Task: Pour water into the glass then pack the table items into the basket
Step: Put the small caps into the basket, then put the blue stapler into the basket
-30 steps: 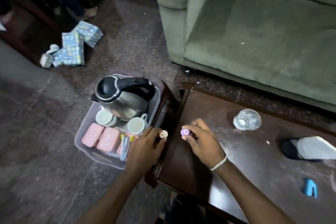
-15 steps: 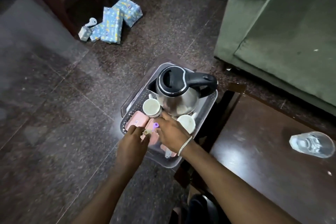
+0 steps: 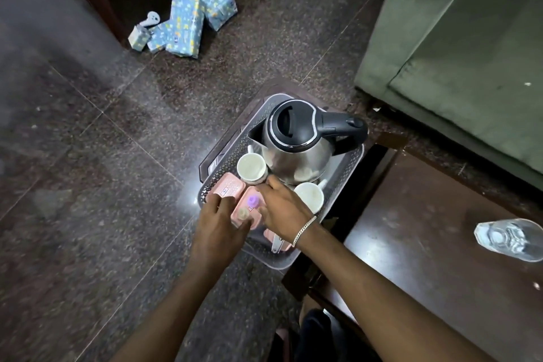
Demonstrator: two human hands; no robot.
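Basket (image 3: 346, 167): clear perforated plastic, centre of the frame, just beside the left edge of the desk (image 3: 426, 258). What it stands on cannot be determined.

Contents: a steel kettle (image 3: 296, 141) with a black lid and handle fills the upper half. Two white cups stand against it, the left cup (image 3: 252, 167) and the right cup (image 3: 310, 195). Two pink boxes lie side by side in the lower left part, the first pink box (image 3: 224, 189) and the second pink box (image 3: 249, 217).

Right hand (image 3: 283, 209): over the basket, wrist bearing a silver bracelet (image 3: 304, 229). Its fingers pinch a small purple-capped item (image 3: 252, 201) between thumb and forefinger, directly above the second pink box.

Left hand (image 3: 219, 232): at the lower left rim of the basket. Its fingers pinch a small beige-capped item (image 3: 242, 214), just below the purple one. Both items are blurred; whether they touch the box cannot be determined.

Glass (image 3: 511, 239): clear, on the desk at the right edge of the frame, well apart from the basket.

Surroundings: dark speckled floor (image 3: 88, 156); green sofa (image 3: 470, 38) at the upper right; blue patterned packages (image 3: 188, 23) on the floor at the upper left centre.
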